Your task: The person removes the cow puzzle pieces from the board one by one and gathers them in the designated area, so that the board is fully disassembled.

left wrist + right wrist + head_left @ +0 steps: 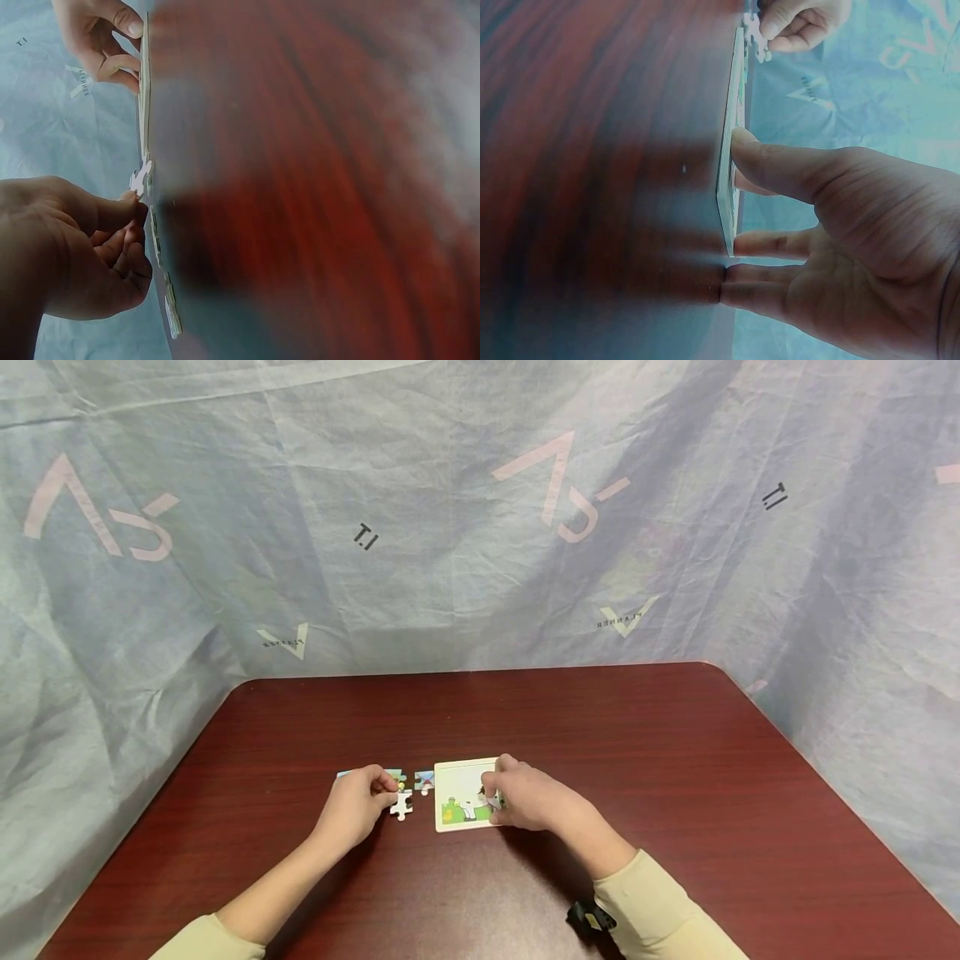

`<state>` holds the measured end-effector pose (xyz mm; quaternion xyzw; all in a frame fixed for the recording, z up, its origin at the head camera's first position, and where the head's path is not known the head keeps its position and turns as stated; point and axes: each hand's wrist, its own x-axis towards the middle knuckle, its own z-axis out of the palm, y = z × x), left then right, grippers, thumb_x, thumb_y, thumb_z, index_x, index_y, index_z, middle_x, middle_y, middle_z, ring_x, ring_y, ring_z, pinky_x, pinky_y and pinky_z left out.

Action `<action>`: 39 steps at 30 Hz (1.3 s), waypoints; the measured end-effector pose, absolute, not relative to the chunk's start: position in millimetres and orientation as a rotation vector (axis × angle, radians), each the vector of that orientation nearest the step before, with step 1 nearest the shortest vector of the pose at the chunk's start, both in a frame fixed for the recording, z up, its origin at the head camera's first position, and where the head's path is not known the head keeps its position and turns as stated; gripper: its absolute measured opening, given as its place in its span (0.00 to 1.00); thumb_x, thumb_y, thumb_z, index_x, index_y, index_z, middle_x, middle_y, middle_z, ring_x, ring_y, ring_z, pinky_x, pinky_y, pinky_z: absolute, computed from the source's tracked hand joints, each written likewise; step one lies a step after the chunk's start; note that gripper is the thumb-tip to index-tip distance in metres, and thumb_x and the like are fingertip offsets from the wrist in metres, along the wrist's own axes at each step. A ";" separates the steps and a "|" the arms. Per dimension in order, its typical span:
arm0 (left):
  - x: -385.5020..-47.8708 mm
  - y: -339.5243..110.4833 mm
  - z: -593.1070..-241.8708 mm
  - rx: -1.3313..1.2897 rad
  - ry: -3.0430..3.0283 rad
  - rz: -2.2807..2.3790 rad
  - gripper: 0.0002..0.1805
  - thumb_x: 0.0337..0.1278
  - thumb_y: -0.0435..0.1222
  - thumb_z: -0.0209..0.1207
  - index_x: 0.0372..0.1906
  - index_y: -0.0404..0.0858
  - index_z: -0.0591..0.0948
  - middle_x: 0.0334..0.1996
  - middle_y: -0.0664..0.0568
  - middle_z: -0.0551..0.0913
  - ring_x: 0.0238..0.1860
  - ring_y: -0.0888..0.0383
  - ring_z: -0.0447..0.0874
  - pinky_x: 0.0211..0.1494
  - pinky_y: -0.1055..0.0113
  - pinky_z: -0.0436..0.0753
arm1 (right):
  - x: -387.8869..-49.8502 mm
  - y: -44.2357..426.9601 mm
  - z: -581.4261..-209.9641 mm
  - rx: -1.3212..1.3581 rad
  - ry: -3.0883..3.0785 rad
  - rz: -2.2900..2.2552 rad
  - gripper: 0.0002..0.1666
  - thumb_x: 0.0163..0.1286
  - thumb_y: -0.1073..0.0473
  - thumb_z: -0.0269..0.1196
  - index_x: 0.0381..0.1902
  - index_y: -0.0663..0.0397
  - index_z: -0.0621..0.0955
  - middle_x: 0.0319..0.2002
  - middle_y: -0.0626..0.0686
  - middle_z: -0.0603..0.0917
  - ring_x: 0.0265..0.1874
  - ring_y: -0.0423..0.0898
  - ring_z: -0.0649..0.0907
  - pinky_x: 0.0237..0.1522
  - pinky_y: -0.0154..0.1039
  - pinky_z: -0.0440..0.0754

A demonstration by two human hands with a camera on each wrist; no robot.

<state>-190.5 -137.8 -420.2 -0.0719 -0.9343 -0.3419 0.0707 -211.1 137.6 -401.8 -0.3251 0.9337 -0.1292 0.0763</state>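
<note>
My left hand (358,802) pinches a white jigsaw piece (401,807) between thumb and fingers, just left of the puzzle board. The piece (139,180) stands slightly above the table in the left wrist view. A shallow pale-rimmed puzzle board (438,802) lies flat, with a green and white animal picture (456,812) fitted along its lower part. My right hand (528,795) rests over the board's right side and hides part of it. In the right wrist view, its thumb (754,157) presses on the board while its other fingers are spread, two touching the table.
Another jigsaw piece (424,780) lies between the left hand and the board. More colourful pieces (394,773) lie behind the left hand, partly covered by it. Everything sits on a dark red wooden table (600,718), with a grey printed cloth (435,568) hanging behind.
</note>
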 end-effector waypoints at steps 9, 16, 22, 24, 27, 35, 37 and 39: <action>-184.6 -147.3 -419.0 -0.195 -2.844 -0.968 0.06 0.55 0.28 0.70 0.30 0.39 0.83 0.24 0.58 0.80 0.27 0.61 0.76 0.36 0.63 0.76 | -211.6 137.8 -402.9 -0.990 2.805 -0.387 0.13 0.64 0.57 0.74 0.39 0.49 0.79 0.43 0.53 0.72 0.33 0.47 0.75 0.38 0.42 0.77; -181.1 -153.2 -418.4 -0.170 -2.869 -0.957 0.06 0.57 0.28 0.69 0.31 0.40 0.83 0.25 0.57 0.80 0.28 0.60 0.74 0.36 0.61 0.75 | -210.9 138.0 -402.4 -0.987 2.799 -0.399 0.13 0.64 0.58 0.74 0.39 0.50 0.79 0.43 0.54 0.72 0.33 0.46 0.74 0.38 0.42 0.76; -181.1 -154.6 -419.0 -0.167 -2.891 -0.941 0.05 0.58 0.29 0.69 0.32 0.40 0.83 0.24 0.58 0.79 0.28 0.59 0.73 0.35 0.61 0.74 | -210.0 138.3 -401.8 -0.990 2.796 -0.413 0.13 0.64 0.58 0.74 0.39 0.51 0.79 0.43 0.53 0.72 0.33 0.47 0.75 0.38 0.42 0.76; -181.2 -155.0 -419.3 -0.160 -2.904 -0.940 0.05 0.58 0.29 0.69 0.32 0.40 0.83 0.24 0.58 0.78 0.27 0.59 0.73 0.34 0.62 0.74 | -209.7 138.3 -401.7 -0.995 2.796 -0.419 0.13 0.64 0.59 0.74 0.39 0.51 0.79 0.43 0.54 0.72 0.33 0.47 0.75 0.38 0.43 0.76; -181.5 -155.1 -419.4 -0.151 -2.923 -0.941 0.05 0.58 0.29 0.69 0.32 0.40 0.83 0.23 0.57 0.76 0.27 0.59 0.72 0.33 0.62 0.73 | -209.2 138.5 -401.1 -0.997 2.793 -0.425 0.13 0.64 0.59 0.73 0.39 0.51 0.79 0.43 0.54 0.72 0.33 0.47 0.75 0.38 0.43 0.76; -181.7 -156.1 -420.9 -0.158 -2.937 -0.952 0.05 0.59 0.29 0.68 0.32 0.39 0.83 0.23 0.56 0.74 0.27 0.59 0.71 0.33 0.62 0.72 | -209.0 137.4 -401.4 -0.968 2.794 -0.410 0.13 0.64 0.58 0.73 0.39 0.50 0.78 0.45 0.54 0.72 0.34 0.47 0.74 0.39 0.43 0.76; -181.6 -156.4 -421.3 -0.161 -2.928 -0.953 0.05 0.59 0.29 0.69 0.33 0.39 0.83 0.23 0.56 0.74 0.27 0.59 0.70 0.33 0.62 0.72 | -208.9 137.0 -401.8 -0.957 2.798 -0.399 0.14 0.64 0.58 0.74 0.40 0.50 0.78 0.45 0.54 0.72 0.35 0.47 0.75 0.39 0.43 0.76; -181.7 -156.3 -421.6 -0.165 -2.915 -0.953 0.05 0.58 0.29 0.69 0.32 0.39 0.83 0.23 0.56 0.74 0.27 0.59 0.70 0.33 0.62 0.72 | -208.6 136.8 -401.9 -0.948 2.800 -0.396 0.14 0.63 0.58 0.74 0.40 0.50 0.78 0.45 0.54 0.73 0.35 0.47 0.76 0.40 0.44 0.77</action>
